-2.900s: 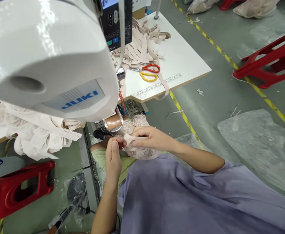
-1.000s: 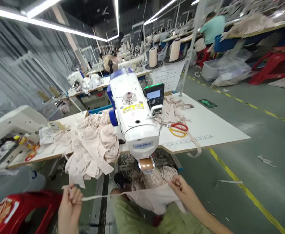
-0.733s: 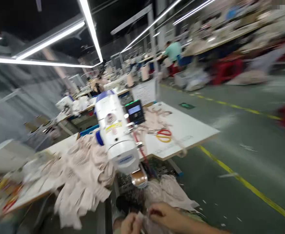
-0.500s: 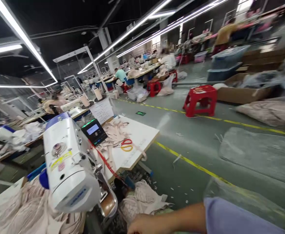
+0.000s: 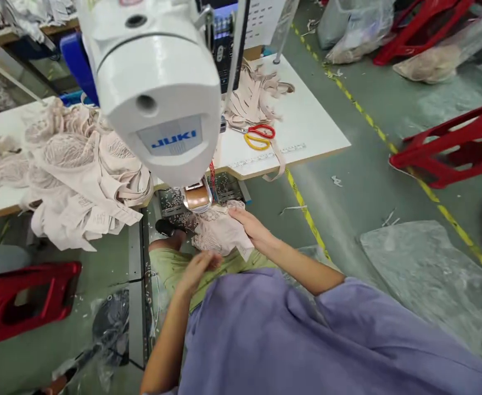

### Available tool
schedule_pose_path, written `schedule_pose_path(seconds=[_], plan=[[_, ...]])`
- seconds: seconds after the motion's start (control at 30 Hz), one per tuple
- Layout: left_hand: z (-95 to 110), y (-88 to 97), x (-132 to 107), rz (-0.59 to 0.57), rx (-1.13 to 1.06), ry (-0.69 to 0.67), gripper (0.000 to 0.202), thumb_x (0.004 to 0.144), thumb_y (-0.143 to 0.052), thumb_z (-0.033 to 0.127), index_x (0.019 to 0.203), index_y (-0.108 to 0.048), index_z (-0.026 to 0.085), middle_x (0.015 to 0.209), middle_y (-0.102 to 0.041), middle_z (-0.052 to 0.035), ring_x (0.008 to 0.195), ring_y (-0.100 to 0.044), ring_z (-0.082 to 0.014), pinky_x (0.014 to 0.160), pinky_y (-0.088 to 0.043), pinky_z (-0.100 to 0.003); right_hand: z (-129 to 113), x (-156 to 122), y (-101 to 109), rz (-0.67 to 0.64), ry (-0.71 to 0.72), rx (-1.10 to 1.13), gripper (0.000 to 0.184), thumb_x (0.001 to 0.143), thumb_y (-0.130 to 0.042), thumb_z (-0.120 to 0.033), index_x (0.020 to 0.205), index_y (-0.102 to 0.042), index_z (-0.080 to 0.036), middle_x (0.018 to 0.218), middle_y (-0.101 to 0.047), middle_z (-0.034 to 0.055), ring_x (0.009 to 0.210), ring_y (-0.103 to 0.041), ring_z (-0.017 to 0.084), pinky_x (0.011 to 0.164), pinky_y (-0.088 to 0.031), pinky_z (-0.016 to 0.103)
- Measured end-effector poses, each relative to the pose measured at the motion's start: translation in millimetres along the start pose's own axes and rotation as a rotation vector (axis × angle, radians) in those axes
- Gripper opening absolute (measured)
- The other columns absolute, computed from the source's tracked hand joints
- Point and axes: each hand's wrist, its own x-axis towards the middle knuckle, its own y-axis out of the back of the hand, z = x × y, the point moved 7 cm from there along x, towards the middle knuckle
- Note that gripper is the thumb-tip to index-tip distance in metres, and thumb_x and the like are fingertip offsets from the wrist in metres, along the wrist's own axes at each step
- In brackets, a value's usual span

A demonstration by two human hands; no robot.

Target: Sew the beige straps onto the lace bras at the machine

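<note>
Pale lace garment (image 5: 218,233) in my right hand (image 5: 252,226), over my lap.
My right fingers pinch the lace at its two o'clock edge, while my left hand (image 5: 200,269), blurred, is just beside its seven o'clock edge; I cannot tell whether those fingers are spread or pressed together, or whether they touch the cloth. From the garment, the white sewing machine head (image 5: 158,104) is at eleven o'clock, the heap of pale garments (image 5: 76,159) at ten, the red-and-yellow-handled scissors (image 5: 261,131) at one on the white tabletop (image 5: 321,129), and a red stool (image 5: 442,156) at two, well apart.
</note>
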Motion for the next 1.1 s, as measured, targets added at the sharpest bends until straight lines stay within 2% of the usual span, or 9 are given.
schedule_pose_path(seconds=[0.13, 0.23, 0.33, 0.4, 0.53, 0.6, 0.73, 0.87, 1.1], plan=[[-42, -61.5, 3, -0.248, -0.247, 0.161, 0.085, 0.073, -0.053, 0.086, 0.109, -0.071, 0.010, 0.115, -0.070, -0.0214, 0.109, -0.067, -0.0314, 0.097, -0.049, -0.045, -6, -17, -5, 0.100, -0.030, 0.097, 0.047, 0.074, -0.067, -0.062, 0.096, -0.055, -0.022, 0.089, -0.065, 0.0013, 0.081, -0.061, 0.018, 0.076, -0.050, 0.032], [-54, -72.3, 8, -0.261, -0.370, 0.216, 0.090, 0.072, -0.046, 0.090, 0.104, -0.071, 0.010, 0.110, -0.072, -0.0209, 0.105, -0.068, -0.0304, 0.096, -0.049, -0.043, -10, -32, -12, 0.133, -0.067, 0.207, 0.047, 0.071, -0.074, -0.058, 0.097, -0.058, -0.022, 0.092, -0.066, 0.0011, 0.084, -0.062, 0.019, 0.076, -0.050, 0.031], [-60, -54.9, 14, -0.183, -0.364, 0.208, 0.074, 0.073, -0.058, 0.082, 0.082, -0.071, 0.009, 0.080, -0.071, -0.0165, 0.081, -0.070, -0.0280, 0.081, -0.052, -0.040, -10, -47, -10, 0.173, -0.082, 0.260, 0.046, 0.069, -0.079, -0.056, 0.093, -0.059, -0.023, 0.087, -0.063, -0.0004, 0.076, -0.057, 0.016, 0.068, -0.047, 0.027], [-58, -28.7, 22, -0.036, -0.367, 0.145, 0.062, 0.076, -0.063, 0.074, 0.075, -0.067, 0.013, 0.071, -0.068, -0.0108, 0.078, -0.067, -0.0249, 0.078, -0.050, -0.036, -8, -55, -5, 0.193, -0.084, 0.260, 0.045, 0.069, -0.081, -0.057, 0.087, -0.058, -0.023, 0.078, -0.058, -0.0031, 0.066, -0.050, 0.013, 0.060, -0.042, 0.024], [-43, 23.6, 54, 0.232, -0.389, -0.027, 0.044, 0.081, -0.067, 0.061, 0.100, -0.067, 0.021, 0.099, -0.071, -0.0062, 0.112, -0.060, -0.0212, 0.094, -0.043, -0.028, 0, -64, -1, 0.176, -0.091, 0.278, 0.039, 0.073, -0.080, -0.055, 0.084, -0.060, -0.023, 0.070, -0.051, -0.0059, 0.058, -0.039, 0.009, 0.053, -0.034, 0.021], [-35, 32.2, 76, 0.223, -0.396, -0.051, 0.045, 0.075, -0.077, 0.053, 0.105, -0.067, 0.022, 0.106, -0.071, -0.0062, 0.115, -0.059, -0.0208, 0.095, -0.043, -0.027, -1, -67, -2, 0.161, -0.090, 0.288, 0.037, 0.074, -0.080, -0.053, 0.084, -0.061, -0.024, 0.071, -0.051, -0.0058, 0.058, -0.039, 0.009, 0.052, -0.034, 0.020], [-28, 24.8, 102, 0.049, -0.402, 0.028, 0.048, 0.057, -0.089, 0.051, 0.081, -0.071, 0.013, 0.080, -0.072, -0.0086, 0.080, -0.067, -0.0220, 0.075, -0.050, -0.031, -8, -71, -3, 0.171, -0.089, 0.288, 0.037, 0.073, -0.081, -0.053, 0.084, -0.062, -0.024, 0.069, -0.052, -0.0057, 0.056, -0.040, 0.008, 0.050, -0.035, 0.020], [-22, 25.2, 94, -0.043, -0.425, 0.058, 0.053, 0.046, -0.095, 0.048, 0.073, -0.069, 0.010, 0.068, -0.070, -0.0097, 0.061, -0.063, -0.0202, 0.063, -0.050, -0.033, -13, -72, 13, 0.236, -0.073, 0.267, 0.037, 0.071, -0.082, -0.053, 0.087, -0.064, -0.025, 0.068, -0.055, -0.0059, 0.053, -0.045, 0.008, 0.047, -0.039, 0.020], [21, 58.8, 41, 0.199, -0.488, -0.194, 0.041, 0.063, -0.088, 0.046, 0.068, -0.060, 0.016, 0.064, -0.060, 0.0032, 0.059, -0.051, -0.0086, 0.060, -0.041, -0.021, -4, -65, 42, 0.359, -0.048, 0.242, 0.037, 0.066, -0.085, -0.051, 0.094, -0.073, -0.029, 0.080, -0.070, -0.0053, 0.066, -0.065, 0.012, 0.057, -0.054, 0.021]])
